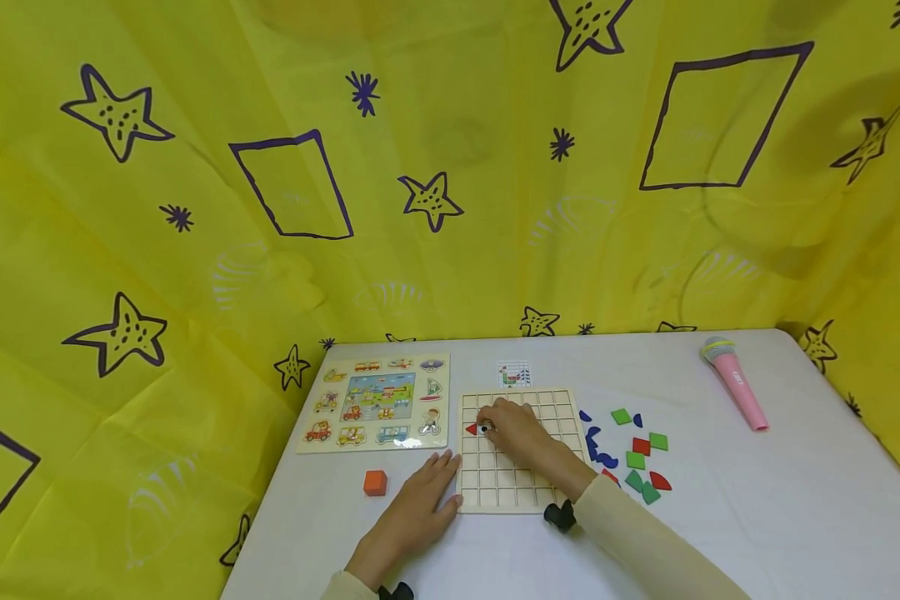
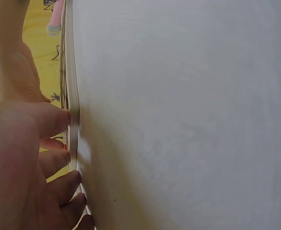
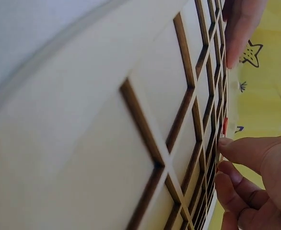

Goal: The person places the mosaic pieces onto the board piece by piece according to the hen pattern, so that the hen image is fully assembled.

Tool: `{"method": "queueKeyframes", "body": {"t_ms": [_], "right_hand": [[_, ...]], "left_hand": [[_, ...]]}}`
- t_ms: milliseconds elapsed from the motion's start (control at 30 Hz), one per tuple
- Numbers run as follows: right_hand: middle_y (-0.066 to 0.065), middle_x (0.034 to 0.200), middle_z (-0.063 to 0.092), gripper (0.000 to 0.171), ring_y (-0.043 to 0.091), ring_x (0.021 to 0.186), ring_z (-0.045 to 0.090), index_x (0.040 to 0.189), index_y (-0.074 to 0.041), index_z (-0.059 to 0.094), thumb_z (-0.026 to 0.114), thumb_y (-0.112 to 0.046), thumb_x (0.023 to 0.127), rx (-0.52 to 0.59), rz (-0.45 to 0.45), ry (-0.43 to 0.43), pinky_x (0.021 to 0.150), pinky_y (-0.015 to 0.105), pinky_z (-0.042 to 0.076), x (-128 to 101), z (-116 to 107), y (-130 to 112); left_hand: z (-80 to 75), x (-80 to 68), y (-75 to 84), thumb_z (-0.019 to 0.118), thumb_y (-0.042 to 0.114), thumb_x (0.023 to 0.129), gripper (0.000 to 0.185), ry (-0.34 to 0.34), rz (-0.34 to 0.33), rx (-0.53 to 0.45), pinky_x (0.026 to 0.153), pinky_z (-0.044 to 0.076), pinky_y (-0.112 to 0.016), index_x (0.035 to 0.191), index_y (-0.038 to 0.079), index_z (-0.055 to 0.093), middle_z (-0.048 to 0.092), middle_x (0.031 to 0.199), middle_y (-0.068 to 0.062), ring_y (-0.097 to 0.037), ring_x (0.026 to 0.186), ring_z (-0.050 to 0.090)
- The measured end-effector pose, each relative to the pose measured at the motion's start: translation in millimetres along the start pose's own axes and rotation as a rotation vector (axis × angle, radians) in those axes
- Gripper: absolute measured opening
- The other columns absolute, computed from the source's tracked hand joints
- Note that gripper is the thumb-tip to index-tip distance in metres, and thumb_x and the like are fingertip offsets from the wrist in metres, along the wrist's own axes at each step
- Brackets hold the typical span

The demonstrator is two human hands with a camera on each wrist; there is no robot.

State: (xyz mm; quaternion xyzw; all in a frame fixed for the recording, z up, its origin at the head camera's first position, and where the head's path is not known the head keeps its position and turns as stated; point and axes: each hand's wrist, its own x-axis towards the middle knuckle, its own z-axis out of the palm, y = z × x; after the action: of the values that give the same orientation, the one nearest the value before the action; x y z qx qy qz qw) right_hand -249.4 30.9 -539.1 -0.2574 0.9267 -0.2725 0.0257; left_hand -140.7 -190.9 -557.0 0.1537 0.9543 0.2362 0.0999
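A wooden grid board lies on the white table, with a red triangle piece in a cell near its left edge. Right beside that triangle, my right hand pinches a small white piece with a black dot, low over the grid. In the right wrist view the thumb and curled fingers meet at the grid's surface, and they hide most of the piece. My left hand rests on the table with its fingers extended, the fingertips touching the board's left edge.
Blue, green and red pieces lie scattered right of the board. Behind it is a small pattern card. A picture puzzle and an orange cube are on the left, a pink toy microphone at the far right.
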Motion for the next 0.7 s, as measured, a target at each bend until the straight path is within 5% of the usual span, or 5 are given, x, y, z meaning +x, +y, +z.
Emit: {"method": "queueKeyframes", "body": {"t_ms": [333,700], "right_hand": [[0.001,0.111,0.072,0.017,0.021,0.111,0.065,0.118,-0.014,0.075,0.072,-0.016,0.101,0.017,-0.002,-0.039,0.097,0.049,0.047,0.8,-4.8,1.5],[-0.002,0.096,0.069,0.017,0.015,0.089,0.062,0.107,-0.013,0.074,0.079,-0.024,0.096,-0.008,-0.005,0.013,0.084,0.041,0.045,4.0,1.2,4.7]], "left_hand": [[0.5,-0.1,-1.3,0.056,0.039,0.107,0.064,0.003,0.006,0.002,0.126,0.032,-0.059,0.166,0.021,0.037,0.033,0.173,0.0,-0.03,0.16,0.028],[0.4,-0.8,-1.1,0.056,0.039,0.107,0.064,0.017,0.01,0.001,0.126,0.032,-0.059,0.166,0.022,0.037,0.034,0.172,0.0,-0.03,0.16,0.029]]}}
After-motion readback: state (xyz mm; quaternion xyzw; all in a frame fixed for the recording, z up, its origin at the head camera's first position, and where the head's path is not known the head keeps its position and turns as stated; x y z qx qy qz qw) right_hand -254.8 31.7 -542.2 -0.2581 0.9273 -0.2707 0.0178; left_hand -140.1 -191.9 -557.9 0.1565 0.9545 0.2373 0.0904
